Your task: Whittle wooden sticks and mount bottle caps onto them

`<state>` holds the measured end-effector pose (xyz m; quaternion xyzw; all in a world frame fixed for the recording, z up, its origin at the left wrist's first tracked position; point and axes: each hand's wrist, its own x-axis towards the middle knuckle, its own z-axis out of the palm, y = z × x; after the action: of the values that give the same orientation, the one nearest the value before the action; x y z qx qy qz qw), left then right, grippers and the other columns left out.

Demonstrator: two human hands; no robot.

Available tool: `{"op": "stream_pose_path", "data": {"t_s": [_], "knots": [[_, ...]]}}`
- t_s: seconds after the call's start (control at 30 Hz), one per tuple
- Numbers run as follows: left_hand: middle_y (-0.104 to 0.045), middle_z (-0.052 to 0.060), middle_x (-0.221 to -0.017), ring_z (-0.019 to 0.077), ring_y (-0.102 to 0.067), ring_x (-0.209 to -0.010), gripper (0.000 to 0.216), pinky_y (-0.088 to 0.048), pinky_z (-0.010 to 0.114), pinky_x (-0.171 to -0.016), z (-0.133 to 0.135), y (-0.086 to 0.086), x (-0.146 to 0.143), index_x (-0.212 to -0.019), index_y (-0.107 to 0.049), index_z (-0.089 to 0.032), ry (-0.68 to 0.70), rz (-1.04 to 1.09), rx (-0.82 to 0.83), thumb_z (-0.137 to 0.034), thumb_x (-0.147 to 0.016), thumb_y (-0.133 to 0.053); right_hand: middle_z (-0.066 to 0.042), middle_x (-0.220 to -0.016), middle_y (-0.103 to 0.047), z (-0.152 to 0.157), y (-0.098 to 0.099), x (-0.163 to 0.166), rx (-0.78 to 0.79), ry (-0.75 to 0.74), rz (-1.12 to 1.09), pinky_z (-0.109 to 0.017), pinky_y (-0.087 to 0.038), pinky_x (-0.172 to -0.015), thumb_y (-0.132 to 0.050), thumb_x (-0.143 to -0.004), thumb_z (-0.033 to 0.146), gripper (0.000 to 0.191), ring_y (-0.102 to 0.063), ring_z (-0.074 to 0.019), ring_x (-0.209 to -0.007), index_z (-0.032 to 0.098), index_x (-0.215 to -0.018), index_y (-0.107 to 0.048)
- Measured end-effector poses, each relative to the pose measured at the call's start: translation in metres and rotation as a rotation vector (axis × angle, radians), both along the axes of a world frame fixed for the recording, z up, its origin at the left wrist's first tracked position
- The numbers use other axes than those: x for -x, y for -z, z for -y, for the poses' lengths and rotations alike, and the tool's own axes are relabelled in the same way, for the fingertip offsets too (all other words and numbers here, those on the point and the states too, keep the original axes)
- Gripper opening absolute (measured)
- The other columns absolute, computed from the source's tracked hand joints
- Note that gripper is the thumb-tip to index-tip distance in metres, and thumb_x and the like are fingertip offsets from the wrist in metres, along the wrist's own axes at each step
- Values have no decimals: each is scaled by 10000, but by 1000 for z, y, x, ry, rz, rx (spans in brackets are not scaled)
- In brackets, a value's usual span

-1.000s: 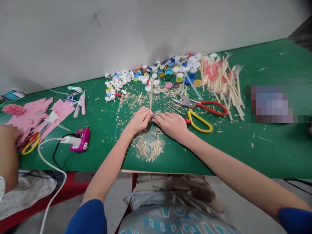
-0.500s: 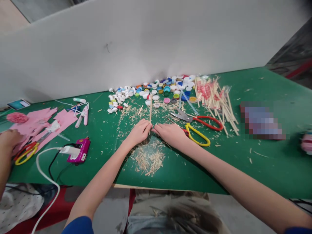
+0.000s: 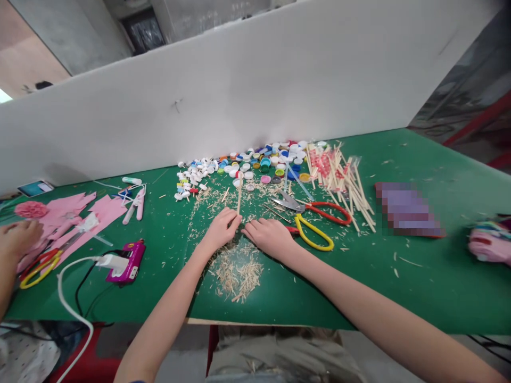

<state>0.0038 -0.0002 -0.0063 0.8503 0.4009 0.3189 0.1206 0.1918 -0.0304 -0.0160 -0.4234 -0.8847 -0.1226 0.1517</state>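
My left hand (image 3: 221, 230) is closed around the lower end of a thin wooden stick (image 3: 239, 196) that stands upright on the green table (image 3: 419, 271). My right hand (image 3: 268, 236) rests beside it, knuckles up and fingers curled toward the stick's base; what it holds, if anything, is hidden. A heap of wood shavings (image 3: 237, 274) lies just in front of both hands. Scissors with one red and one yellow handle (image 3: 315, 223) lie right of my right hand.
Bottle caps (image 3: 263, 159) and a bundle of wooden sticks (image 3: 343, 178) lie along the white back wall. A pink glue gun (image 3: 125, 263) with a white cord sits left. Another person's hand (image 3: 18, 239) rests on pink paper (image 3: 67, 213) and scissors (image 3: 38, 266) at far left.
The camera has tilted up, so the table sits lower in view. My hands stay at the stick's base. The other person's hand has shifted slightly on the pink paper.
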Motion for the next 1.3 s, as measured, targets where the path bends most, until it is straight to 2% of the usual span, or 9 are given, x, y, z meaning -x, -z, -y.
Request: {"op": "stream_pose_path", "data": {"t_s": [0.2,0.33,0.53,0.9,1.1,1.3], "knots": [[-519,11,-717,142,-471,-748,325,-427,298,-743,1,1,0,-698,-451,-195,-13,-14,-1,-324,-987,-378,-57,-799,-576,7,-1,1,-36,-6,-19,-267,-182,-635,-319,-1033,353,401,-462,-98,-740,131,-853,-601],[-518,16,-762,148,-478,-793,331,-428,302,-769,-1,4,1,-728,-454,-196,-20,-45,54,-335,-1000,-326,-65,-819,-568,8,0,1,-48,-28,-16,-261,-203,-646,-373,-992,309,319,-454,-107,-773,129,-865,-604],[-509,24,-801,156,-469,-837,334,-416,311,-807,-2,4,1,-763,-449,-197,10,-7,109,-351,-1010,-286,-60,-906,-571,5,0,-2,-42,-42,12,-251,-238,-668,-421,-991,335,263,-457,-126,-845,160,-963,-616],[-587,34,-822,164,-480,-848,361,-418,334,-861,-5,5,1,-817,-555,-191,45,26,53,-360,-1007,-298,-66,-967,-569,7,-10,1,-25,63,33,-250,-265,-705,-352,-1029,354,337,-459,-135,-895,178,-996,-638],[-597,26,-820,157,-482,-863,347,-404,339,-907,-7,6,1,-771,-570,-184,7,41,2,-345,-993,-358,-74,-886,-559,9,-14,6,-6,196,31,-253,-227,-651,-273,-1045,347,421,-469,-113,-762,136,-937,-620],[-597,21,-852,152,-476,-876,325,-393,335,-916,-9,6,2,-748,-592,-183,-54,47,-19,-364,-967,-435,-86,-912,-569,12,-14,9,39,165,83,-257,-248,-646,-304,-1027,266,334,-507,-111,-795,137,-1046,-612]]}}
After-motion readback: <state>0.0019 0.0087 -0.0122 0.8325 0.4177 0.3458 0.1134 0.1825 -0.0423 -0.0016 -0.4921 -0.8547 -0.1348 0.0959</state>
